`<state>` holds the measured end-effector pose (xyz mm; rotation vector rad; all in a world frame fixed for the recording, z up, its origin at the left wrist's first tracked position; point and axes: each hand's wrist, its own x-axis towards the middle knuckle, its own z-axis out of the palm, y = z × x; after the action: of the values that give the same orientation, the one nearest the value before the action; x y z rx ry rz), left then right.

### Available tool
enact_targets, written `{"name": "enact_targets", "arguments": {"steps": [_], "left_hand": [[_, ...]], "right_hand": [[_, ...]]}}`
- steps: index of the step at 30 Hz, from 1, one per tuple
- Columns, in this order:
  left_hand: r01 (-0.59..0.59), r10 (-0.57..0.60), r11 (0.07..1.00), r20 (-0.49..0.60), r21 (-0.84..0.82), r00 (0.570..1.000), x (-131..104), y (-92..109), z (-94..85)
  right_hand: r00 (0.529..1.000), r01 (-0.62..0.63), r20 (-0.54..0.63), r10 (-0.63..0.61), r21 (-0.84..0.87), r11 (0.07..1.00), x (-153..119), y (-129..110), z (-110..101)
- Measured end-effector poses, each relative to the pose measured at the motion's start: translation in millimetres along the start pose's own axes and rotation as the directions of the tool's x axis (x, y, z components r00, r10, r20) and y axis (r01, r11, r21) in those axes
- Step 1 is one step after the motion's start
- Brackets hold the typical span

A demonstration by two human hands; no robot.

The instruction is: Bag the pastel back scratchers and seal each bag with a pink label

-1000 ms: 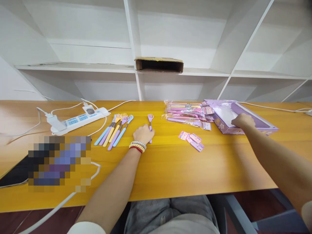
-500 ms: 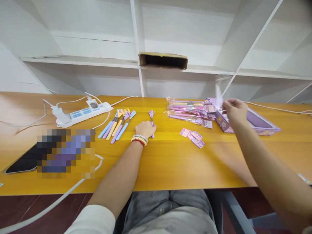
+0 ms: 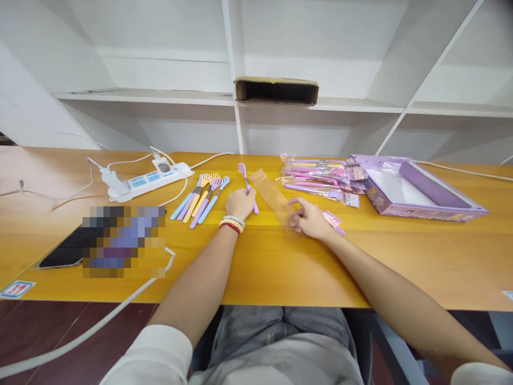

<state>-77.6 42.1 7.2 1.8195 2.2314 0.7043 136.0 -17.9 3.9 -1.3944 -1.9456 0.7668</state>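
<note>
My left hand is closed around the handle of a purple back scratcher, whose clawed head points away from me on the table. Just to its right lies a clear plastic bag, flat and long. The fingers of my right hand pinch the near end of that bag. Small pink cards are partly covered by my right hand. Left of my left hand, several loose back scratchers in blue, purple and yellow lie side by side, heads away from me.
Bagged back scratchers are piled at the back, beside an open purple box. A power strip with cords sits back left, near a dark phone and a blurred item. White shelves hold a cardboard box.
My right hand came down and left from beside the purple box, bringing the clear bag onto the table. My left hand stays on the back scratcher, which now tilts more to the left.
</note>
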Motion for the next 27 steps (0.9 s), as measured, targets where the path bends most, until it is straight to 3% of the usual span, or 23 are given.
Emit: {"name": "enact_targets", "arguments": {"steps": [4, 7, 9, 15, 20, 23, 27], "left_hand": [[-0.058, 0.058, 0.998, -0.038, -0.015, 0.998, -2.2, 3.5, 2.1], [-0.155, 0.153, 0.988, -0.065, -0.026, 0.986, -9.0, 10.3, 3.1], [-0.256, 0.252, 0.965, -0.077, -0.056, 0.965, -16.6, 17.2, 3.4], [-0.548, 0.549, 0.825, -0.036, -0.137, 0.835, -50.3, 42.4, 1.7], [-0.69, 0.707, 0.7, 0.04, -0.185, 0.706, -69.2, 51.3, -1.1], [-0.714, 0.75, 0.643, 0.039, -0.276, 0.66, -70.8, 51.3, -4.1], [-0.686, 0.773, 0.595, 0.067, -0.419, 0.63, -63.1, 47.4, -8.0]], "right_hand": [[0.982, 0.114, 0.161, -0.099, -0.086, 0.99, -8.4, -5.6, -3.8], [0.91, 0.201, 0.37, -0.188, 0.001, 0.98, -14.2, -12.1, -6.4], [0.874, 0.207, 0.439, -0.211, 0.057, 0.977, -16.6, -15.4, -7.9], [0.99, 0.053, 0.117, -0.079, 0.215, 0.975, -12.5, -14.2, -8.7], [0.999, -0.017, 0.05, -0.008, 0.482, 0.876, -7.0, -8.4, -3.6], [0.999, -0.032, -0.003, 0.04, 0.548, 0.836, -4.8, -5.8, -1.8], [0.979, -0.031, -0.145, 0.142, 0.581, 0.813, 1.3, 1.3, -6.3]]}}
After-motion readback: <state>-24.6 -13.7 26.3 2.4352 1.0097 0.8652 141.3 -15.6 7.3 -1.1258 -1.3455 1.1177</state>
